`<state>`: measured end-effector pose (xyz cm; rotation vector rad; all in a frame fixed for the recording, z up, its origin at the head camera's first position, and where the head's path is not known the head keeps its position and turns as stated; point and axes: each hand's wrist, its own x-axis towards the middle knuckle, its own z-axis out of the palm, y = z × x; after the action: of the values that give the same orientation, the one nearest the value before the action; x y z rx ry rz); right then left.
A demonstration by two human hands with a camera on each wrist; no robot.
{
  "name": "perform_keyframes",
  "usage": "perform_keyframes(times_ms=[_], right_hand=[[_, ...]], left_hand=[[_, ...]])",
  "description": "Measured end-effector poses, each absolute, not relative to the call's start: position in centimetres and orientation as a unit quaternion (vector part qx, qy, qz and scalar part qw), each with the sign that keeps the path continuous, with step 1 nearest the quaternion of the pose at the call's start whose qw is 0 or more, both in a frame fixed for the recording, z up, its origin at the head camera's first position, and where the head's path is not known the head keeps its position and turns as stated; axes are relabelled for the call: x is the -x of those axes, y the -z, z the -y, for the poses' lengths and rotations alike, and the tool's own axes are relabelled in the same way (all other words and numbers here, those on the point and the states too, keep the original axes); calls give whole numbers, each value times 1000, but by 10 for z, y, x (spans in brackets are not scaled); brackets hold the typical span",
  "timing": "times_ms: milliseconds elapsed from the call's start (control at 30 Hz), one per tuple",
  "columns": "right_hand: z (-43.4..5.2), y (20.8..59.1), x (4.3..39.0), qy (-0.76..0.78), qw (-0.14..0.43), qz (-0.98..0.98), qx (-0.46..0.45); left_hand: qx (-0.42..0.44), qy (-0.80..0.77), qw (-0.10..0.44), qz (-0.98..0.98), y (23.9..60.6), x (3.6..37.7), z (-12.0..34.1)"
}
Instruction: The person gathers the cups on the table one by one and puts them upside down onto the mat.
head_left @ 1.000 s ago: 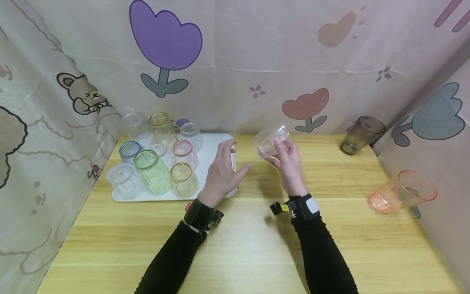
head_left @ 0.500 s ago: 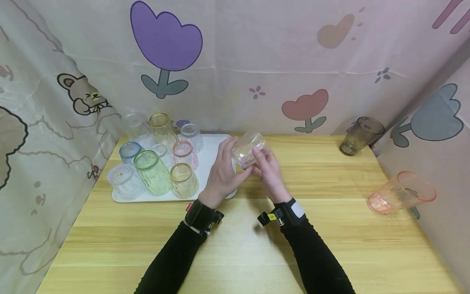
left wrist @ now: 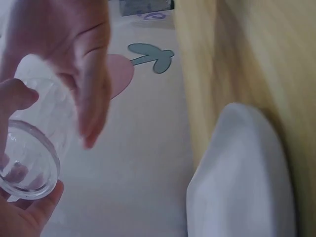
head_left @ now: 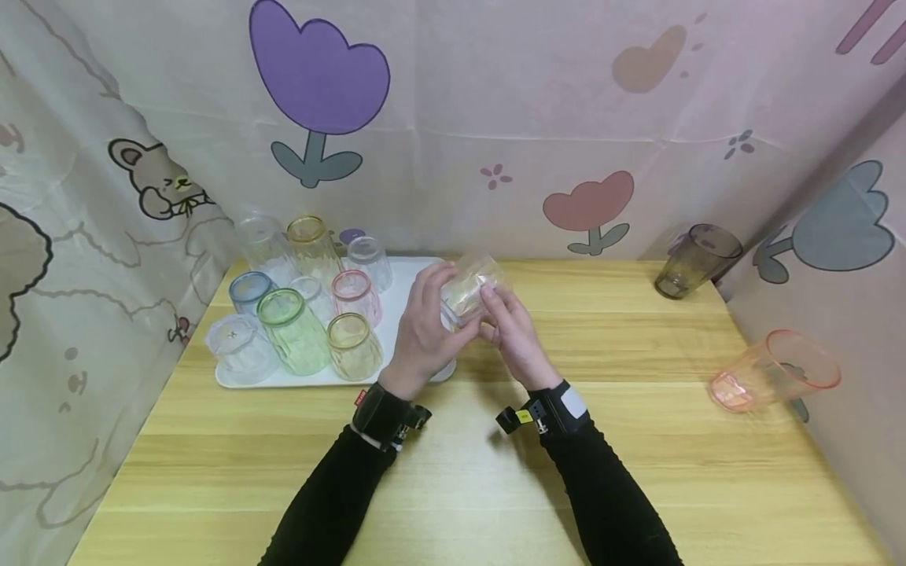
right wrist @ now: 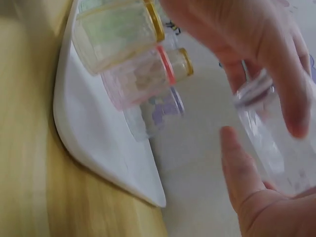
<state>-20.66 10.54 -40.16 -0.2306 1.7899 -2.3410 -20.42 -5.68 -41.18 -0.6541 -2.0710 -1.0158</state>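
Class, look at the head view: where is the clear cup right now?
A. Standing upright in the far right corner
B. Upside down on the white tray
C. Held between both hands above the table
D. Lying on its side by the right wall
C: the clear cup is gripped by the left hand and the right hand, above the wooden table beside the white tray.

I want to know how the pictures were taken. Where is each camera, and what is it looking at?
Head: on the head, looking down at the table; both hands, sleeves show.
Left wrist: on the left wrist, facing the clear cup; left hand and right fingers show.
Right wrist: on the right wrist, facing the white tray; right hand shows.
All share the clear cup.
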Motion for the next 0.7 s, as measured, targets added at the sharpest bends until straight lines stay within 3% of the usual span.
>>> perform_keyframes(times_ms=[333,500,700], right_hand=[[-110,409,213,740,106,-660,75],[-107,418,217,667,115,-735,47],[-100,432,215,549,122,-823,76]], left_hand=[[209,350,363,838,387,210,73],[162,314,272,895,361,215,73],[101,276,135,946,332,230,68]])
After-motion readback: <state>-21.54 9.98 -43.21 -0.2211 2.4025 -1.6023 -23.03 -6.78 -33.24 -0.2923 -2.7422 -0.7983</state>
